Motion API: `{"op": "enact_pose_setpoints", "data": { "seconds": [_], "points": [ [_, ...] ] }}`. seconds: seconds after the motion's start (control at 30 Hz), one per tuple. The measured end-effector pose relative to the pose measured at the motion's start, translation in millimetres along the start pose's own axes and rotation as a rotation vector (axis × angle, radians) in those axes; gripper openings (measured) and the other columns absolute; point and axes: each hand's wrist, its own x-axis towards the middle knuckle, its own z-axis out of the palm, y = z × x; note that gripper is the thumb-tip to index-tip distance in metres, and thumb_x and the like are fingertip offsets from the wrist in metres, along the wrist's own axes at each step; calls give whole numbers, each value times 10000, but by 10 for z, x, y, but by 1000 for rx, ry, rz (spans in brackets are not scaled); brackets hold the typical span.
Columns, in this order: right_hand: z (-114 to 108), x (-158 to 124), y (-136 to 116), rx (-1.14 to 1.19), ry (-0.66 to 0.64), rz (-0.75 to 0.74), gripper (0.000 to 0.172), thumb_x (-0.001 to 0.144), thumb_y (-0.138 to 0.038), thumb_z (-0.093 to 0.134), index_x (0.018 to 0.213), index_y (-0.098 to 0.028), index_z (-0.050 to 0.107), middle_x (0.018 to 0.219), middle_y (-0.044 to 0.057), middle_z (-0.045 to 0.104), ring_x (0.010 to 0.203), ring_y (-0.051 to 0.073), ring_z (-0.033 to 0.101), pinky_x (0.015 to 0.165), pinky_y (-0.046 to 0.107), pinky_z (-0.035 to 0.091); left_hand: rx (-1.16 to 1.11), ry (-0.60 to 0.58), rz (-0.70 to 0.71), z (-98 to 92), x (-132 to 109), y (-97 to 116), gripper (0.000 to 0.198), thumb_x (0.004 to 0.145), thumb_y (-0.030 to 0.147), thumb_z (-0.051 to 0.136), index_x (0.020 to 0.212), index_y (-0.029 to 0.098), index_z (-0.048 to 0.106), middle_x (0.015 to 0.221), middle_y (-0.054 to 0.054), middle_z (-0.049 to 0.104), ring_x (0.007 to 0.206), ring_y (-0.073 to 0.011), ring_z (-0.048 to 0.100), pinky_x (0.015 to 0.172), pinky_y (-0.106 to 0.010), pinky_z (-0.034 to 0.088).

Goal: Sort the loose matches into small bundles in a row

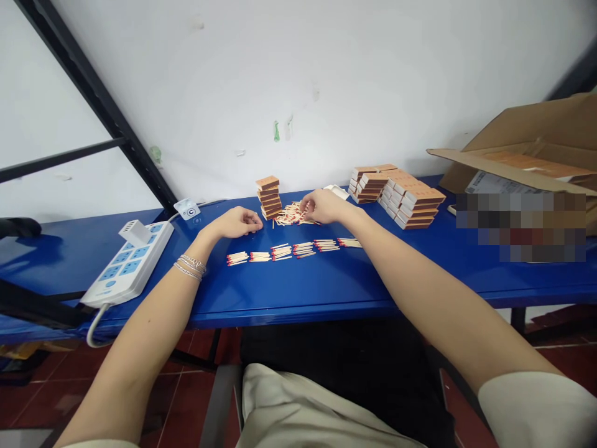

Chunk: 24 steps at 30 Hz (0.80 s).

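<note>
A loose pile of red-tipped matches (289,214) lies on the blue table. My right hand (321,206) is at the right side of this pile, its fingertips pinched together on matches; how many is hidden. Left of the pile, my left hand (240,223) rests near the tabletop, fingers loosely curled, with nothing visible in them. Between my hands stands a stack of matchboxes (269,198), slightly uneven. In front of both hands runs a row of small match bundles (282,251), heads to the left; my right forearm covers the row's right end.
Many matchboxes (405,190) are stacked at the back right, beside a pale tray (336,191). An open cardboard box (513,146) stands farther right. At left lies a white power strip (133,264) with a plug and cable. A white wall (298,93) closes the back.
</note>
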Motion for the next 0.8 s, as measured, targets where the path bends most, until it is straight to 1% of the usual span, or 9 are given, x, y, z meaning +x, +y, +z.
{"op": "enact_pose_setpoints", "data": {
  "seconds": [0.07, 0.23, 0.4, 0.47, 0.6, 0.67, 0.73, 0.8],
  "points": [
    [33, 23, 10, -32, 22, -5, 247, 718, -141, 663, 943, -194, 750, 842, 49, 740, 777, 175, 657, 701, 247, 445, 1, -3, -1, -2, 5, -6, 212, 683, 279, 701, 839, 136, 714, 760, -63, 700, 612, -132, 578, 584, -267, 480],
    [66, 54, 15, -104, 64, 6, 227, 713, -94, 616, 862, -192, 757, 877, 66, 746, 835, 207, 665, 765, 279, 460, 15, -20, 4, -9, 19, -16, 218, 707, 291, 692, 856, 131, 700, 780, -64, 691, 619, -122, 569, 605, -264, 482],
    [-73, -26, -31, -65, 92, 46, 188, 720, -156, 654, 863, -187, 773, 879, 77, 754, 836, 212, 674, 741, 271, 479, 14, -31, 7, -16, 29, -29, 211, 723, 294, 690, 850, 126, 696, 730, -50, 669, 589, -109, 543, 605, -260, 471],
    [-155, -77, -55, -11, 37, 54, 182, 712, -178, 685, 868, -183, 778, 850, 65, 755, 803, 197, 675, 711, 255, 484, 21, -31, 7, -19, 38, -52, 223, 722, 304, 692, 858, 127, 697, 744, -55, 674, 591, -111, 547, 603, -261, 471],
    [-250, -140, -88, 76, -234, -10, 157, 688, -207, 738, 837, -193, 786, 812, 30, 758, 764, 177, 677, 712, 252, 498, 36, -32, 17, -23, 52, -97, 261, 716, 337, 699, 884, 137, 702, 813, -73, 697, 623, -124, 573, 605, -264, 481],
    [-251, -141, -90, 89, -334, -43, 147, 671, -199, 751, 814, -192, 787, 817, 26, 760, 784, 183, 682, 714, 255, 502, 38, -36, 22, -24, 49, -97, 267, 719, 347, 699, 885, 139, 701, 815, -73, 699, 633, -128, 579, 609, -265, 487],
    [-239, -133, -87, 80, -383, -54, 148, 660, -173, 747, 802, -186, 786, 829, 28, 763, 810, 188, 686, 707, 252, 501, 36, -35, 20, -22, 43, -81, 265, 725, 352, 696, 879, 136, 697, 800, -72, 695, 633, -128, 578, 610, -267, 491],
    [-232, -127, -88, 66, -402, -51, 176, 653, -149, 735, 817, -187, 786, 845, 25, 764, 827, 188, 687, 698, 246, 498, 33, -35, 19, -20, 36, -62, 261, 730, 351, 693, 874, 134, 695, 785, -68, 690, 629, -127, 574, 609, -267, 492]
  ]
}}
